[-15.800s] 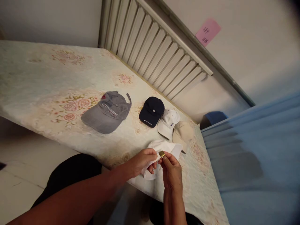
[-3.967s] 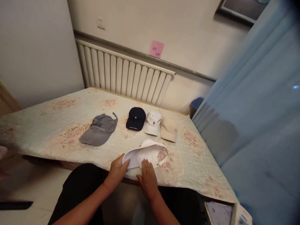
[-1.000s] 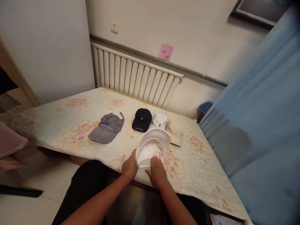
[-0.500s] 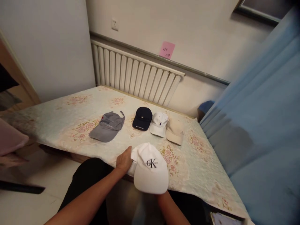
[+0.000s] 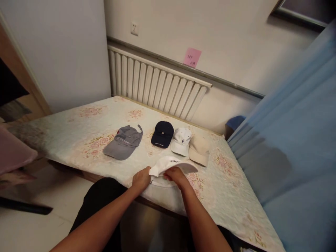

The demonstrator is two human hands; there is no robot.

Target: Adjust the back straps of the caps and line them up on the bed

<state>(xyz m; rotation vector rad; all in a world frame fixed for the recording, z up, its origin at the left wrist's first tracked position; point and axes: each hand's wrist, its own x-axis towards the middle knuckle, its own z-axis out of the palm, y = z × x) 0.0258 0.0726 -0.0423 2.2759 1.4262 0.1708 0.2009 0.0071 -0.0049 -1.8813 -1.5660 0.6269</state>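
Note:
A white baseball cap with dark lettering is raised over the near edge of the bed, tilted so that its opening faces me and its brim points right. My left hand is closed on the cap's left edge. My right hand reaches under the brim into the opening, its fingers curled against the cap and its fingertips partly hidden. Beyond lie a grey cap on the left, a navy cap, a white cap with a small dark logo and a beige cap.
The caps rest on a bed with a floral cover. Behind it are a radiator and a pink note on the wall. A blue curtain hangs at the right. Pink fabric shows at the left edge.
The held white cap has tipped back, its front turning upward and its brim swinging to the right. My right hand, earlier hidden behind it, now shows in its opening.

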